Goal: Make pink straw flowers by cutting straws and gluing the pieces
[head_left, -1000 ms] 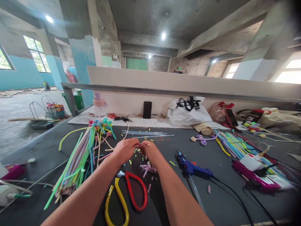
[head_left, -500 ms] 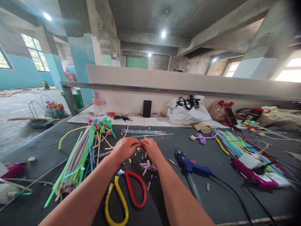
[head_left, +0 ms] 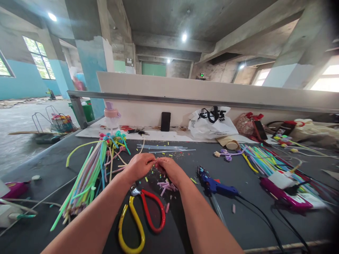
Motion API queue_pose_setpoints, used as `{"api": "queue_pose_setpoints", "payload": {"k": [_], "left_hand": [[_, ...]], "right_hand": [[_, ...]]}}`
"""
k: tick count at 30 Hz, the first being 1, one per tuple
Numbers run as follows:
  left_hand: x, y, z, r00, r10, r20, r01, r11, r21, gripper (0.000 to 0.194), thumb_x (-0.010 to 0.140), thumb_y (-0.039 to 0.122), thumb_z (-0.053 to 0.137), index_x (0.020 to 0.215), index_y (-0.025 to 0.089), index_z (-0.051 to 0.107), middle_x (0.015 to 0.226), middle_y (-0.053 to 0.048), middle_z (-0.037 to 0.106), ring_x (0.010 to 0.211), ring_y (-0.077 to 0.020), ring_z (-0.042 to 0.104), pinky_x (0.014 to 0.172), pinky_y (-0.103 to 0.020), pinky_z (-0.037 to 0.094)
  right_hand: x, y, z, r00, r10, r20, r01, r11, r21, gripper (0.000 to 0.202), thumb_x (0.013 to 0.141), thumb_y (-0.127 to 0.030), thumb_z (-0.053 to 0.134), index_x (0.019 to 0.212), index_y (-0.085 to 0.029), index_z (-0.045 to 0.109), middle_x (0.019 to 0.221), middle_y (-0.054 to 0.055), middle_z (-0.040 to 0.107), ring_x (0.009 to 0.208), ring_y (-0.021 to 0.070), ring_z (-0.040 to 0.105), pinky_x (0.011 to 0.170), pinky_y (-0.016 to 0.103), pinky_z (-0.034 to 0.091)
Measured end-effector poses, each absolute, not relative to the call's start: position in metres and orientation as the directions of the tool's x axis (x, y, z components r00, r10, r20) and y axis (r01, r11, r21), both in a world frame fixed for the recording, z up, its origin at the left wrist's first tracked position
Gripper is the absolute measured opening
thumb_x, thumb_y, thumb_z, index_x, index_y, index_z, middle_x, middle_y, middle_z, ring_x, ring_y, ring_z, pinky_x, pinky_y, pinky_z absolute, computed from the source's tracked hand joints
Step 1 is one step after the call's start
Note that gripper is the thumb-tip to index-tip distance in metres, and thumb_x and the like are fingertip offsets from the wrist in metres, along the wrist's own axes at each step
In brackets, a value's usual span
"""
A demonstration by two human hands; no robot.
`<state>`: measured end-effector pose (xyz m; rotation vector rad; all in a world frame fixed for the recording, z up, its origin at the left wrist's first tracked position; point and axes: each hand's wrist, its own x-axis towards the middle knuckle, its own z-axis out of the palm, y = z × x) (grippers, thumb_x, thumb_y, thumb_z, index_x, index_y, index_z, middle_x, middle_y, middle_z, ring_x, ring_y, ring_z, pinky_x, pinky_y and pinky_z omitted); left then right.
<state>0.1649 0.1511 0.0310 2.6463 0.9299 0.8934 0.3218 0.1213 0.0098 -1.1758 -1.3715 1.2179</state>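
Note:
My left hand (head_left: 141, 165) and my right hand (head_left: 167, 167) meet fingertip to fingertip above the dark table, fingers closed in a pinch. Whatever lies between the fingertips is too small or hidden to name. Under and beside my right hand are short pink pieces (head_left: 166, 186). Scissors with one yellow and one red handle (head_left: 162, 225) lie between my forearms, blades partly hidden by my left wrist. A bundle of coloured fuzzy stems (head_left: 87, 180) lies left of my left arm. Right of my right hand rests a blue glue gun (head_left: 222, 188) with a clear stick.
Clear sticks (head_left: 161, 147) lie beyond my hands. A phone (head_left: 165, 122) leans at the back, between a pink-lidded bottle (head_left: 111, 118) and a white bag (head_left: 209, 124). More stems (head_left: 265, 160) and a magenta power strip (head_left: 280, 197) lie at the right, with black cables.
My right hand has shifted slightly and turned, its fingers now curling more downward. My left hand has moved very little. The objects on the table stay where they were.

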Motion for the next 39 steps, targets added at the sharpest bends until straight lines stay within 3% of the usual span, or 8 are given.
{"api": "queue_pose_setpoints", "payload": {"k": [6,13,19,25,30,34,39], "left_hand": [[0.164,0.150,0.033,0.628,0.614,0.478,0.506,-0.789,0.348,0.018,0.082,0.024,0.046,0.073,0.020,0.062,0.070,0.000,0.063,0.069,-0.0122,0.056,0.063,-0.021,0.038],[0.162,0.147,0.037,0.629,0.600,0.495,0.499,-0.799,0.334,0.019,0.084,0.025,0.044,0.077,0.020,0.062,0.075,0.000,0.064,0.073,-0.0130,0.057,0.066,-0.022,0.039],[0.160,0.151,0.036,0.657,0.572,0.491,0.476,-0.820,0.318,0.018,0.084,0.024,0.045,0.084,0.022,0.063,0.082,0.001,0.066,0.079,-0.0134,0.059,0.070,-0.022,0.041],[0.155,0.154,0.037,0.651,0.550,0.524,0.472,-0.833,0.288,0.022,0.087,0.028,0.042,0.089,0.020,0.063,0.086,-0.001,0.067,0.081,-0.0141,0.059,0.072,-0.024,0.042],[0.152,0.155,0.040,0.668,0.496,0.555,0.493,-0.853,0.171,0.020,0.085,0.024,0.043,0.086,0.019,0.062,0.083,-0.003,0.065,0.081,-0.0161,0.057,0.073,-0.027,0.041],[0.151,0.153,0.042,0.679,0.431,0.594,0.449,-0.884,0.128,0.020,0.085,0.019,0.042,0.084,0.019,0.062,0.081,-0.004,0.064,0.080,-0.0166,0.055,0.075,-0.029,0.041],[0.152,0.151,0.048,0.611,0.483,0.627,0.388,-0.873,0.295,0.016,0.083,0.020,0.047,0.080,0.020,0.062,0.078,-0.001,0.064,0.079,-0.0140,0.055,0.074,-0.025,0.041]], "right_hand": [[0.318,0.122,0.010,-0.089,0.996,0.027,-0.069,0.020,-0.997,0.032,0.064,-0.046,0.060,0.056,-0.018,0.046,0.047,-0.008,0.039,0.043,0.0064,0.026,0.044,0.021,0.020],[0.319,0.119,0.014,-0.092,0.996,-0.004,-0.140,-0.017,-0.990,0.034,0.059,-0.047,0.067,0.059,-0.017,0.051,0.050,-0.007,0.041,0.046,0.0061,0.030,0.046,0.020,0.025],[0.322,0.112,0.024,-0.151,0.987,-0.062,-0.120,-0.080,-0.990,0.030,0.059,-0.043,0.068,0.062,-0.016,0.057,0.050,-0.006,0.044,0.042,0.0058,0.032,0.045,0.022,0.027],[0.328,0.117,0.024,-0.023,0.999,-0.036,-0.072,-0.038,-0.997,0.016,0.061,-0.032,0.062,0.058,-0.017,0.054,0.049,-0.006,0.046,0.042,0.0063,0.033,0.045,0.022,0.025],[0.333,0.124,0.014,0.066,0.997,0.029,0.055,0.026,-0.998,0.011,0.062,-0.022,0.058,0.053,-0.017,0.057,0.043,-0.007,0.044,0.042,0.0069,0.031,0.045,0.022,0.021],[0.333,0.123,0.013,-0.030,0.997,0.064,0.137,0.068,-0.988,0.012,0.059,-0.017,0.063,0.048,-0.016,0.060,0.041,-0.006,0.047,0.045,0.0074,0.034,0.047,0.022,0.022],[0.327,0.110,0.025,-0.232,0.966,0.115,0.080,0.136,-0.987,0.014,0.059,-0.028,0.069,0.055,-0.015,0.064,0.055,-0.002,0.058,0.056,0.0111,0.046,0.056,0.024,0.033]]}}
